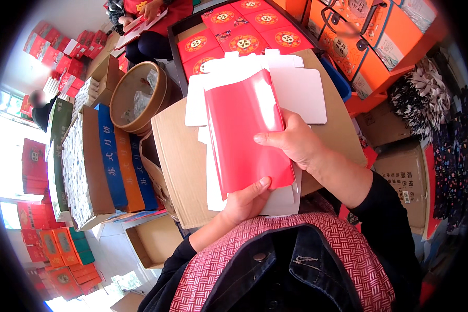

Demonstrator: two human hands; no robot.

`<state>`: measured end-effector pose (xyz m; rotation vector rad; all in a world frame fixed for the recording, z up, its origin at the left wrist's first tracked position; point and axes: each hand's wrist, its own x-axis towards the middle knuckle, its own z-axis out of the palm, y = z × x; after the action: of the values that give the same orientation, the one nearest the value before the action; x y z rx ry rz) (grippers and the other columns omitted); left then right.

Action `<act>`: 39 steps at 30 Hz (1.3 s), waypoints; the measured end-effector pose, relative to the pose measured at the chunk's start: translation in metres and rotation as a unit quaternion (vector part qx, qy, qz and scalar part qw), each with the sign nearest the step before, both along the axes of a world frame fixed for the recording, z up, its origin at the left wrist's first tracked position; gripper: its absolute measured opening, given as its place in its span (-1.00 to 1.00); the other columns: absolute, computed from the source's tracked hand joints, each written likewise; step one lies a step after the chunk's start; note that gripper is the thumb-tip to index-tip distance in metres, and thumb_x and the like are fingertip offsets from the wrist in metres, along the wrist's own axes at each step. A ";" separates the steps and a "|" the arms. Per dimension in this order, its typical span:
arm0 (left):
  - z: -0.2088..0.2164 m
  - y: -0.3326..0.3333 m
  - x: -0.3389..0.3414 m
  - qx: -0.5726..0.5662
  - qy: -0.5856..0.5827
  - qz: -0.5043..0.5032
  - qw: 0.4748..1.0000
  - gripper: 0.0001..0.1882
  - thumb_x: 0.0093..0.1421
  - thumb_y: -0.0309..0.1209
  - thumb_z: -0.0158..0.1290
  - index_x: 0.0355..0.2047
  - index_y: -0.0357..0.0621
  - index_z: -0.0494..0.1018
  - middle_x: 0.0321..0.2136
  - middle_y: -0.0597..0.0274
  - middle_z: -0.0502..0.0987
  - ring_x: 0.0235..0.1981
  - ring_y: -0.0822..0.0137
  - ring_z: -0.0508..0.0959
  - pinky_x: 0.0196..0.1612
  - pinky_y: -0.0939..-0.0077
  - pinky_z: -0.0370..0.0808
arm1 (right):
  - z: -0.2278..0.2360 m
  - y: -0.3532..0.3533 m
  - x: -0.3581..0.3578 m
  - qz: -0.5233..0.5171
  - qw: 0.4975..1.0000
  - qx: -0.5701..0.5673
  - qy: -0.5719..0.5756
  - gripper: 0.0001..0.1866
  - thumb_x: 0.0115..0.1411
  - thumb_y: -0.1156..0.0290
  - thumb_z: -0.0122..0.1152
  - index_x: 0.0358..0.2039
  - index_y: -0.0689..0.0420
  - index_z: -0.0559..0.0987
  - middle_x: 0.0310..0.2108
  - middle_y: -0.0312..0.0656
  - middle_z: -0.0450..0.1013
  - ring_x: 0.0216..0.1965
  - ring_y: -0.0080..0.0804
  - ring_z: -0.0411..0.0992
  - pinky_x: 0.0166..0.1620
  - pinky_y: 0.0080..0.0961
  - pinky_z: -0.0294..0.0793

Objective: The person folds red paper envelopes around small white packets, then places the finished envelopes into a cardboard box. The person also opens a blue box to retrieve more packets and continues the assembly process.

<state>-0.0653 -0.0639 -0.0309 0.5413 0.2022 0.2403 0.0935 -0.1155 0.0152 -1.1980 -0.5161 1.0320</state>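
Two hands on one flat box blank point(247, 138), glossy red on the face turned up, white on the flaps and underside. Left hand point(247, 200) closed on the lower edge, thumb pressed on the red face near the bottom corner. Right hand point(291, 140) clamped on the right edge, thumb across the red, fingers hidden behind. Blank held tilted above the lap, over a sheet of plain brown cardboard point(184, 166) that serves as a tabletop. More white blanks point(301, 91) lying flat just beyond, partly covered by the red one.

Farther ahead, a dark tray point(178, 39) packed with square red boxes point(244, 39), each with a round gold-and-white emblem in the middle. To the right of the tray, stacked orange carry-cartons point(369, 47) with dark handles and round labels. Below those, plain brown shipping cartons point(405, 177) with black print, and a dark floral cloth point(447, 135) at the far right.

At the left, a round brown tub point(138, 96) with clear wrap inside. Beside it, long flat boxes stood on edge: one blue spine point(109, 156), one orange spine point(127, 171), another blue, then a pale patterned box point(80, 171). Open empty brown carton point(153, 242) on the floor below. Red and orange gift boxes point(57, 244) piled at the lower left, more red ones point(62, 49) heaped at the upper left. Another person point(151, 21) in red at the top, holding a red blank.
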 end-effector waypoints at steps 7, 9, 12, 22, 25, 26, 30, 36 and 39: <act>0.041 0.033 -0.050 0.298 -0.015 -0.300 0.906 -0.46 0.30 -0.09 -0.14 0.11 -0.26 0.31 0.10 -0.01 0.35 0.14 0.07 0.34 0.23 0.27 0.17 | -0.001 -0.019 0.016 -0.051 0.995 -0.055 -0.062 -0.53 0.00 0.67 0.15 -0.01 0.33 0.37 -0.13 -0.10 0.44 -0.14 -0.39 0.46 -0.06 -0.46 0.46; 0.063 0.058 -0.070 0.454 -0.022 -0.213 0.865 -0.59 0.26 -0.18 -0.03 -0.09 -0.29 0.49 -0.06 0.02 0.50 0.02 0.15 0.47 0.12 0.31 0.32 | -0.001 -0.025 0.016 -0.070 0.993 -0.053 -0.079 -0.55 -0.01 0.66 0.14 -0.03 0.35 0.37 -0.16 -0.07 0.45 -0.17 -0.37 0.47 -0.10 -0.46 0.47; 0.062 0.063 -0.032 0.588 0.124 0.315 0.734 -0.50 0.22 -0.38 0.00 0.16 -0.19 0.22 0.10 0.00 0.33 0.04 0.15 0.44 0.09 0.26 0.39 | 0.003 -0.032 0.003 -0.058 0.987 -0.042 -0.145 -0.54 -0.04 0.63 0.17 -0.06 0.37 0.37 -0.19 0.01 0.45 -0.20 -0.29 0.48 -0.13 -0.43 0.48; 0.029 0.061 0.016 0.609 0.052 0.211 0.763 -0.10 0.10 -0.57 0.13 0.30 -0.25 -0.22 0.15 -0.05 0.19 0.09 0.20 0.37 0.01 0.40 0.46 | 0.008 -0.026 -0.016 -0.081 0.962 0.112 -0.237 -0.24 0.19 0.47 0.09 0.27 0.34 -0.10 0.21 0.03 0.05 0.22 -0.30 0.10 0.22 -0.38 0.13; 0.028 0.059 0.013 0.526 0.029 0.202 0.826 -0.19 0.17 -0.56 0.05 0.31 -0.20 -0.19 0.11 -0.04 0.25 0.03 0.24 0.42 -0.03 0.43 0.47 | -0.004 -0.019 -0.009 -0.071 0.945 0.139 -0.289 -0.23 0.19 0.49 0.06 0.28 0.33 -0.14 0.21 0.03 0.05 0.23 -0.28 0.10 0.23 -0.39 0.10; 0.033 0.061 0.014 0.484 0.050 0.192 0.852 -0.22 0.19 -0.55 0.03 0.31 -0.17 -0.16 0.07 -0.02 0.30 0.01 0.27 0.44 -0.05 0.45 0.47 | -0.003 -0.021 -0.007 -0.050 0.952 0.135 -0.271 -0.23 0.18 0.51 0.05 0.28 0.33 -0.14 0.21 0.03 0.06 0.23 -0.29 0.10 0.24 -0.40 0.09; 0.061 0.079 0.018 0.425 0.109 0.138 0.888 -0.34 0.25 -0.49 -0.02 0.29 -0.09 -0.05 -0.09 0.09 0.43 -0.09 0.38 0.48 -0.12 0.52 0.49 | 0.003 -0.023 -0.004 -0.002 0.965 0.110 -0.236 -0.25 0.17 0.54 0.03 0.28 0.32 -0.11 0.21 0.00 0.08 0.24 -0.31 0.08 0.25 -0.40 0.06; 0.053 0.090 0.023 0.395 0.085 0.113 0.908 -0.46 0.27 -0.45 -0.04 0.23 -0.16 0.09 -0.16 0.17 0.47 -0.12 0.49 0.47 -0.08 0.56 0.45 | 0.018 -0.018 0.022 0.038 0.961 0.107 -0.251 -0.34 0.24 0.45 0.01 0.27 0.28 -0.01 0.18 -0.07 0.13 0.10 -0.42 0.27 0.11 -0.49 0.26; 0.047 0.098 0.026 0.335 0.088 0.112 0.931 -0.54 0.28 -0.43 -0.05 0.17 -0.20 0.19 -0.21 0.20 0.47 -0.19 0.49 0.49 -0.13 0.59 0.47 | 0.020 -0.016 0.045 0.086 0.963 0.080 -0.242 -0.47 0.34 0.26 -0.12 0.23 0.28 0.13 0.09 -0.14 0.28 -0.03 -0.50 0.38 -0.01 -0.59 0.35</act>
<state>-0.0396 0.0345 0.0158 1.2260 0.3615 0.4905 0.1381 -0.1314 0.0350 -1.2763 -1.0835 0.8175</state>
